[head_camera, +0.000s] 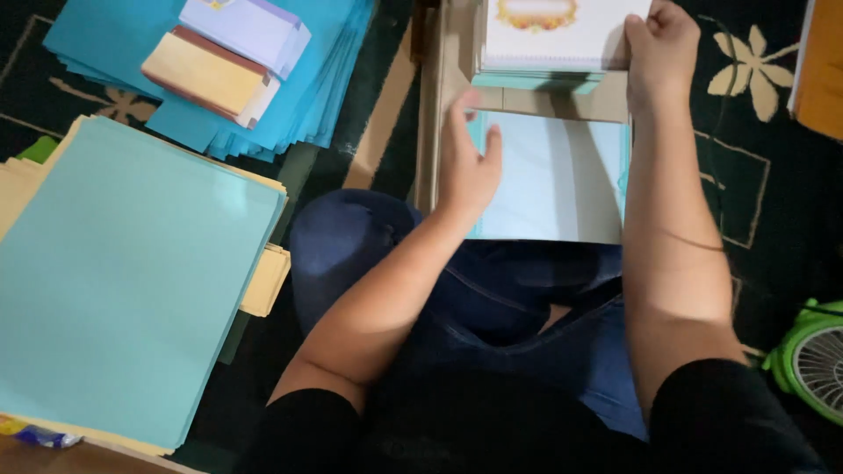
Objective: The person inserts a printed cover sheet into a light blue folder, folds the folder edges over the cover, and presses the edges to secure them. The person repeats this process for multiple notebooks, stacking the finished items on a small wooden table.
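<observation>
You are sitting on a dark carpet [773,175] with pale flowers. Your left hand [465,162] is lying flat, fingers open, on a light blue sheet [562,184] by your knees. Your right hand [659,48] is gripping the white paper stack [549,35] just beyond it. Big blue paper piles [132,263] are lying on the left.

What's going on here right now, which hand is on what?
A person sits on a dark patterned rug, working with paper. The left hand lies flat on a pale sheet in front of the knees. The right hand grips the edge of a white card stack with an ornate printed border, just beyond that sheet. To the left lie a large stack of light teal sheets and a fan of darker blue sheets. A green fan sits at the right.
</observation>
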